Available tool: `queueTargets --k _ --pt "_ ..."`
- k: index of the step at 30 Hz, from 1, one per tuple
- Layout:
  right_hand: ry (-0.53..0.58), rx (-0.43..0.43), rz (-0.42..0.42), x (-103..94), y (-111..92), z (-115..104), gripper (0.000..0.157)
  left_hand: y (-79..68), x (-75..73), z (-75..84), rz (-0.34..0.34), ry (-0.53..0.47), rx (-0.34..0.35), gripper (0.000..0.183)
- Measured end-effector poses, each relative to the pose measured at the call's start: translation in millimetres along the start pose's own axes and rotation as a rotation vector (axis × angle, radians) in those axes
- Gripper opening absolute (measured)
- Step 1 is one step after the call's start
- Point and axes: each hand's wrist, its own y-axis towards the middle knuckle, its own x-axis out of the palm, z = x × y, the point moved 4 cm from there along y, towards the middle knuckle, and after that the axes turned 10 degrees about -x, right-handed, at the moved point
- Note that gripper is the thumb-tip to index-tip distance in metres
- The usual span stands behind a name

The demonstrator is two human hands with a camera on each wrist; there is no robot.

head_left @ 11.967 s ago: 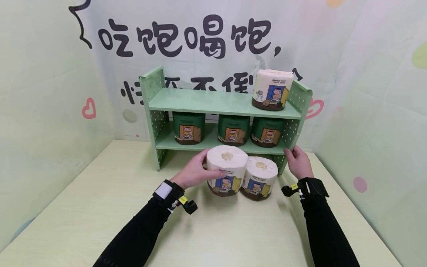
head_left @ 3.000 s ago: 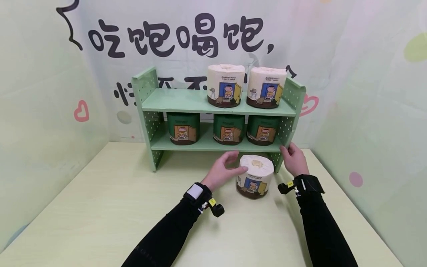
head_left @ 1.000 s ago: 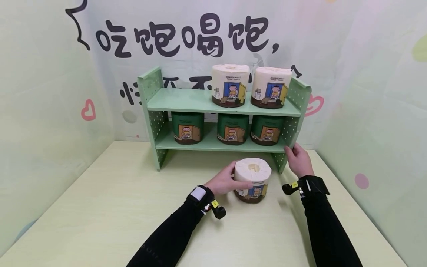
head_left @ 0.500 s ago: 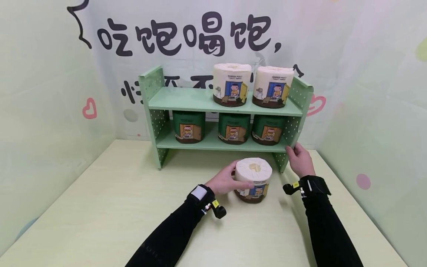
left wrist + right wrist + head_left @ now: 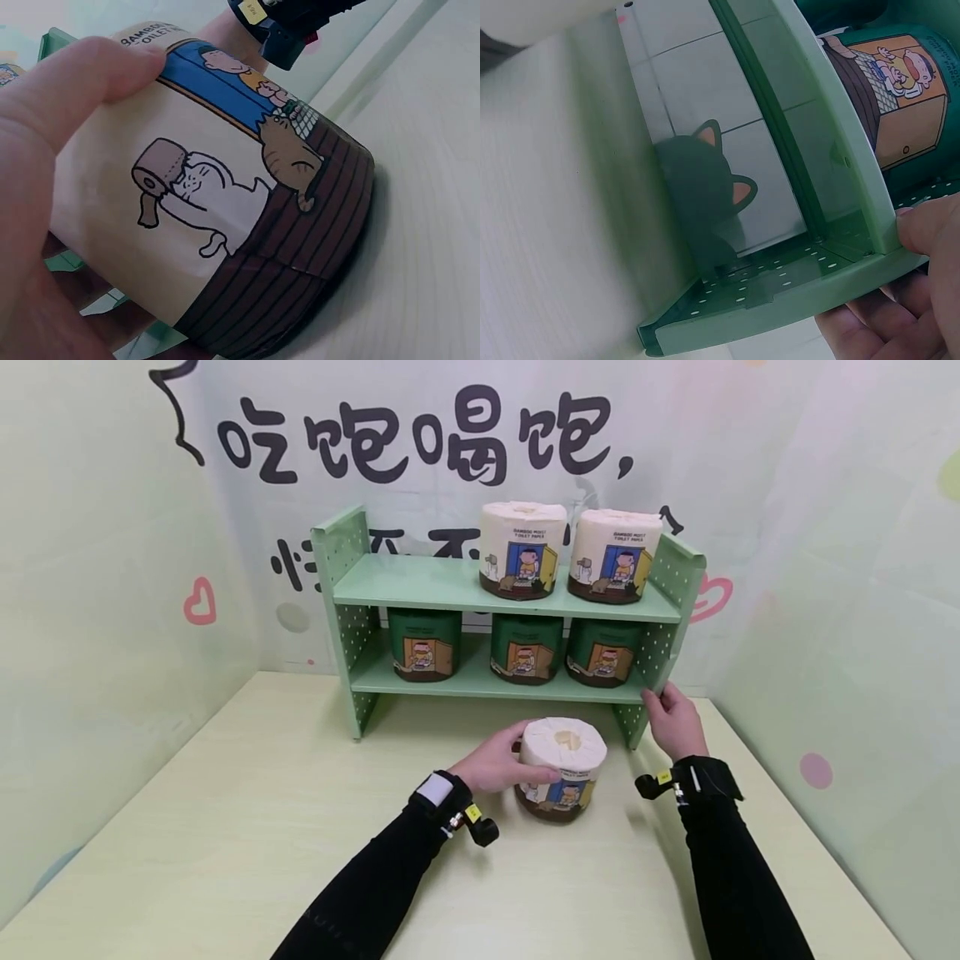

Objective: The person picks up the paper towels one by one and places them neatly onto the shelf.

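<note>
In the head view, my left hand (image 5: 495, 767) grips a white-wrapped toilet paper roll (image 5: 564, 750) by its left side, just in front of the shelf. The left wrist view shows the thumb (image 5: 112, 64) across the roll's printed front and the other fingers behind it. The roll tilts a little, its base close over the table. My right hand (image 5: 675, 722) holds the light green two-tier shelf (image 5: 420, 583) by its right side panel, thumb in front and fingers curled behind the edge in the right wrist view.
On the top tier stand two white rolls, one nearer the middle (image 5: 522, 552) and one at the right end (image 5: 615, 556). The lower tier bears three green toilet paper rolls, at left (image 5: 423, 643), middle (image 5: 527, 647) and right (image 5: 603, 652). A printed backdrop (image 5: 247, 552) surrounds the pale table (image 5: 247, 827).
A second white roll has gone from my left hand onto the top tier. The left hand has since taken hold of the last front roll and shifted it slightly left. My right hand stays put.
</note>
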Motion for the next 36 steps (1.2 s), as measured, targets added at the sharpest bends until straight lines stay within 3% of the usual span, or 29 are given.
queueTargets --k 10,14,20,30,36 --pt "0.012 -0.014 -0.003 -1.5 -2 -3 0.045 -12.0 -8.9 10.2 -0.006 -0.050 -0.013 0.093" --pt "0.006 -0.019 -0.002 -1.5 -2 -3 0.044 -23.7 -14.5 23.5 -0.004 -0.082 -0.021 0.088" --pt "0.004 -0.025 -0.001 -0.7 -1 -3 0.043 -48.2 -25.9 56.7 0.003 -0.092 0.021 0.076" --pt "0.014 -0.028 -0.007 1.3 1 -1 0.044 -63.4 -42.1 77.4 0.023 -0.123 0.082 0.072" --pt "0.009 -0.029 -0.009 0.7 1 0 0.044 -75.5 -59.1 88.2 0.046 -0.128 0.116 0.069"
